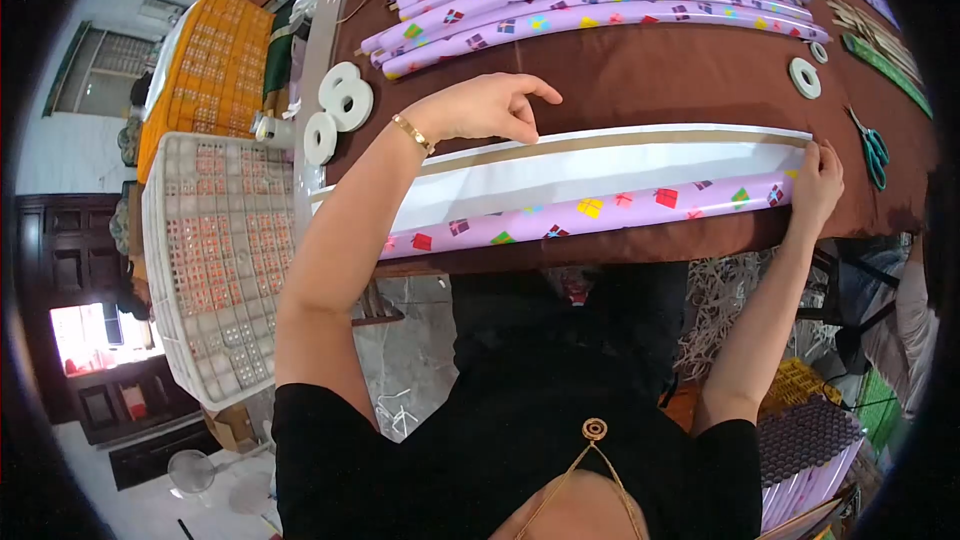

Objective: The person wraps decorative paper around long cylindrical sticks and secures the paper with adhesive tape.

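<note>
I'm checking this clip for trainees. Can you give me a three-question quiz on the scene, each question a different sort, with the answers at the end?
1. Multiple choice: Where is the gold bracelet worn?
A) On the right wrist
B) On the left wrist
C) On both wrists

2. True or false: The teal-handled scissors lie to the right of the right hand.

3. Fill in the blank: The printed side of the wrapping paper in front of the person shows small ______ on lilac.

Key: 1. B; 2. True; 3. gift boxes
</note>
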